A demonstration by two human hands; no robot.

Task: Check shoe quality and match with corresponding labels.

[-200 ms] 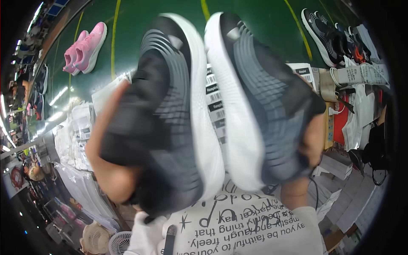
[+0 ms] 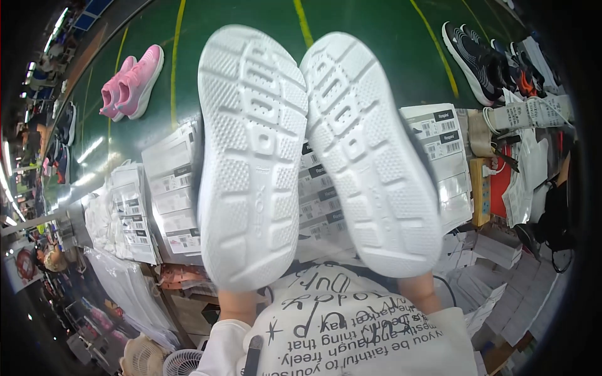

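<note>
A pair of sneakers is held up before me with the white, grooved soles facing me. My left hand [image 2: 237,304] holds the left sneaker [image 2: 254,163], and my right hand [image 2: 419,292] holds the right sneaker [image 2: 370,156]. The shoes tilt toward each other and meet near their toe ends. Both hands are mostly hidden behind the shoes; only the wrists show below the heels. The dark uppers are turned away, with a thin dark edge of the right one showing.
A green conveyor belt [image 2: 207,15] with yellow lines runs across the far side. Pink sneakers [image 2: 135,81] stand on it at left, black sneakers [image 2: 473,62] at right. Label sheets [image 2: 439,156] line its near edge, beside a power strip [image 2: 481,191]. A white fan [image 2: 183,363] is at lower left.
Both sneakers have been turned over in my hands: their black-and-grey uppers showed before, and now the white soles face me. My fingers have gone out of sight behind them.
</note>
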